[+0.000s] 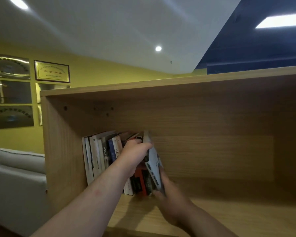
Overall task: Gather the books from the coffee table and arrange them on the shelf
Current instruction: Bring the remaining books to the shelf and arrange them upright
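At the right end of the row, the fingers (144, 145) of the left hand (135, 152) curl tightly over the upper edge of a white book (153, 165), closed on it with no gap showing. The right hand (171, 200) holds the same book at its lower corner: the thumb lies on the near side and the other fingers seem to wrap behind, though motion blur hides how firmly they close. The white book is tilted, its top leaning left toward the row of books (99, 156) and its foot low over the shelf (229, 211) board.

This looks like the placing step: one gathered book is being slotted in beside those already standing. The next move probably calls for swinging its foot in and bringing it upright against the red-and-black spine next to it, while the left hand keeps the neighbours from toppling.

Most of the shelf to the right lies bare. Beyond the shelf's left side are a pale sofa (15, 168) and framed plaques (52, 71) on a yellow wall.
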Tool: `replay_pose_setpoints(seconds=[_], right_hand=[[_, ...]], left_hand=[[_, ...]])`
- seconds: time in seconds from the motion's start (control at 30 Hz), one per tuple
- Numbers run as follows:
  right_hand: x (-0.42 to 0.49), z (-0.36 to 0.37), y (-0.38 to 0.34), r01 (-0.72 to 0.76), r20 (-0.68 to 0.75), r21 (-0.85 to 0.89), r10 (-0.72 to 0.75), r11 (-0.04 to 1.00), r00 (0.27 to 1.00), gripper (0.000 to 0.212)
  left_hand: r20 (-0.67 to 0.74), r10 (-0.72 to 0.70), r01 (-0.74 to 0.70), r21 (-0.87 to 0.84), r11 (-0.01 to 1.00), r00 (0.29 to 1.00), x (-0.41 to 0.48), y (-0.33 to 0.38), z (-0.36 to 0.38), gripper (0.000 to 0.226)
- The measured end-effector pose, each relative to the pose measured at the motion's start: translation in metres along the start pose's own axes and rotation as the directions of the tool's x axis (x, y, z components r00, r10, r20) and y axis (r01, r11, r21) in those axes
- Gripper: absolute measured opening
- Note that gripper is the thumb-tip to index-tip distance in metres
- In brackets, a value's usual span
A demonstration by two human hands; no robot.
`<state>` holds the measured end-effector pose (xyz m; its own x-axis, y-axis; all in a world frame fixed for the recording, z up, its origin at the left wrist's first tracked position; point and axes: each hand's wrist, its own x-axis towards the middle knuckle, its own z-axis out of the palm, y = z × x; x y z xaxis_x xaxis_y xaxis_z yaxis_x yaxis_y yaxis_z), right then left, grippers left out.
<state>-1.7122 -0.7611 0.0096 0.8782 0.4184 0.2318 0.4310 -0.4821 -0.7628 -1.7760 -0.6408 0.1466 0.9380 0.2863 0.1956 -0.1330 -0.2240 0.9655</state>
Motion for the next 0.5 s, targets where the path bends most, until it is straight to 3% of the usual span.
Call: replay_pose_setpoints(seconds=[0.07, 0.13, 0.17, 0.2, 0.27, 0.3, 0.37, 0.5], right_hand=[[0.01, 0.005, 0.003, -0.017, 0.002, 0.014, 0.017, 1.0, 1.0, 0.07], [0.019, 0.007, 0.004, -0.038, 0.015, 0.016, 0.038, 0.999, 0.999, 0.06], [0.024, 0.008, 0.004, -0.025, 0.023, 0.014, 0.024, 1.0, 0.999, 0.061], [0.026, 0.009, 0.004, -0.012, 0.039, 0.02, 0.011, 1.0, 0.999, 0.065], [0.031, 0.011, 0.004, 0.002, 0.059, 0.037, -0.004, 0.999, 0.998, 0.074], [0.034, 0.011, 0.005, 0.002, 0.062, 0.04, -0.004, 0.999, 0.998, 0.076], [0.039, 0.012, 0.005, -0.028, 0.079, 0.052, 0.024, 0.998, 0.997, 0.078], [0.046, 0.01, 0.0, -0.058, 0.086, 0.051, 0.053, 0.997, 0.995, 0.076]], left_hand=[[0.049, -0.031, 0.038, -0.149, 0.988, 0.998, 0.009, -0.011, -0.002, 0.029], [0.015, 0.037, -0.033, -0.221, 0.975, 0.999, 0.011, -0.034, -0.01, 0.023], [-0.061, 0.105, -0.113, -0.158, 0.981, 0.993, 0.011, -0.051, -0.017, 0.017], [-0.148, 0.202, -0.203, 0.011, 0.979, 0.968, 0.014, -0.073, -0.026, 0.014], [-0.228, 0.383, -0.243, 0.471, 0.848, 0.895, 0.014, -0.119, -0.048, 0.015], [-0.214, 0.405, -0.202, 0.609, 0.767, 0.889, 0.015, -0.138, -0.059, 0.032], [-0.179, 0.36, -0.181, 0.616, 0.767, 0.915, 0.02, -0.162, -0.072, 0.059], [-0.075, 0.357, -0.224, 0.655, 0.722, 0.931, 0.03, -0.17, -0.069, 0.083]])
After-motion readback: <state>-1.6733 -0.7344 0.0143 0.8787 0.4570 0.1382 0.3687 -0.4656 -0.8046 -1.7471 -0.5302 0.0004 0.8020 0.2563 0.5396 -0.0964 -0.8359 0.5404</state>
